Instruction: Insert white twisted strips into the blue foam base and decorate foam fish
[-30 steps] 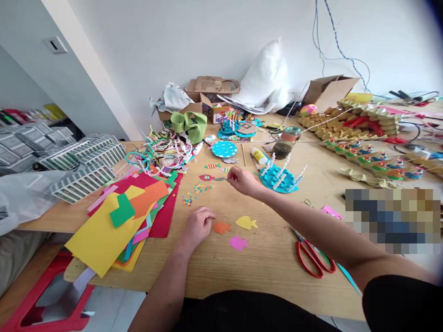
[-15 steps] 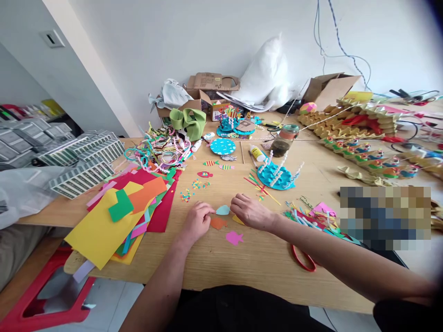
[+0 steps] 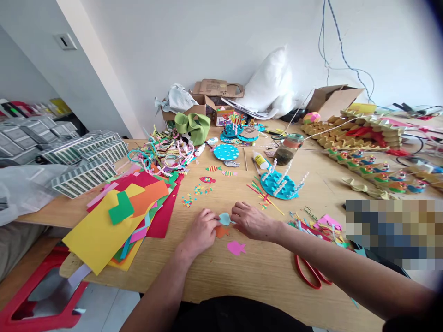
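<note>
A light blue paper fish [image 3: 224, 218] lies between my two hands over the table. My left hand [image 3: 202, 231] has curled fingers pinching its left edge. On the other side, my right hand [image 3: 252, 222] bends over with fingertips together at the fish's tail end; those fingertips are partly hidden. Just below the blue piece is an orange paper fish [image 3: 222, 231], partly covered. Nearer to me lies a pink paper fish [image 3: 236, 248]. Farther off are striped paper fish [image 3: 229, 173], a red paper fish [image 3: 207, 180] and scattered paper bits [image 3: 187, 200].
Coloured paper sheets [image 3: 100, 230] are stacked at left. Red-handled scissors [image 3: 308, 272] lie under my right forearm. Beyond my hands stand a blue egg-carton base [image 3: 280, 185] with twisted white stems, a glue bottle [image 3: 260, 160] and a glass jar [image 3: 289, 150]. Paper scraps [image 3: 325, 226] lie at right.
My left hand has closed in on the light blue fish's left edge. My right fingers have come to its tail end. A yellow piece near my right hand is now hidden. The view has shifted slightly.
</note>
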`<state>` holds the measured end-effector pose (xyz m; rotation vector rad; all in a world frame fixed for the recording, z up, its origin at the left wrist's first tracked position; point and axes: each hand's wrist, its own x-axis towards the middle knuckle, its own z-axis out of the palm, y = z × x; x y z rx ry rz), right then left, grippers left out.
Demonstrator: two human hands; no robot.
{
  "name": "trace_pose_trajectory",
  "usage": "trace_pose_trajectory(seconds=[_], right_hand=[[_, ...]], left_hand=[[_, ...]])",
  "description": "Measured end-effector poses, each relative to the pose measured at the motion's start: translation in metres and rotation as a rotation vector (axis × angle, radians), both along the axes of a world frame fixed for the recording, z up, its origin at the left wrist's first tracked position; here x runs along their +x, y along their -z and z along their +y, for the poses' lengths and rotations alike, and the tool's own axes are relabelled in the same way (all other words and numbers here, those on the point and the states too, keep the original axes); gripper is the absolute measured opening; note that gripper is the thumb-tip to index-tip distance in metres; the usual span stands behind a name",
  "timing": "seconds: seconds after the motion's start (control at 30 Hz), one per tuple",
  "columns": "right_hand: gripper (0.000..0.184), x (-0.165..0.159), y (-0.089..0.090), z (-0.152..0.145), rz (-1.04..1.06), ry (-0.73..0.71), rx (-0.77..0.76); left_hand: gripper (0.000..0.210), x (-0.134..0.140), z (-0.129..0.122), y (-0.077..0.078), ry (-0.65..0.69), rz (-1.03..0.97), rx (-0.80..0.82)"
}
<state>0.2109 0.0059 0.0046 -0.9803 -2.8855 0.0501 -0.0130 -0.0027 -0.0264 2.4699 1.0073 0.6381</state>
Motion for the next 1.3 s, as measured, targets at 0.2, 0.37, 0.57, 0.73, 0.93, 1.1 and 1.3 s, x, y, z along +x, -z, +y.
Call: trace_pose_trajectory(seconds=[0.2,0.37,0.57,0.73,0.93,1.1,1.3], right_hand=[[0.011,-0.021,-0.014,0.063,0.264,0.276,-0.24],[0.018,-0.059,-0.002,0.137,0.266,0.613,-0.343],[0.022,-0.079,0.01,0.177,0.235,0.738,-0.412],[0.013,-0.081,0.005,0.177,0.265,0.806,-0.485],[0.004,-0.076,-0.006,0.153,0.422,0.738,-0.472],[0.004,-0.072,-0.003,0.104,0.525,0.542,-0.386],[0.014,-0.081,0.009,0.038,0.398,0.121,-0.025]], left_hand=[[0.04,-0.001,0.001,0.004,-0.007,-0.046,0.007],[0.038,0.0,0.002,0.008,-0.024,-0.063,-0.012],[0.037,0.0,0.002,0.01,-0.02,-0.072,0.002],[0.034,0.0,0.002,0.009,-0.012,-0.071,0.006],[0.034,0.001,0.003,0.008,-0.019,-0.163,0.036],[0.031,-0.014,0.009,-0.004,-0.386,-0.591,0.215],[0.024,-0.037,0.018,-0.008,-0.738,-0.791,0.343]])
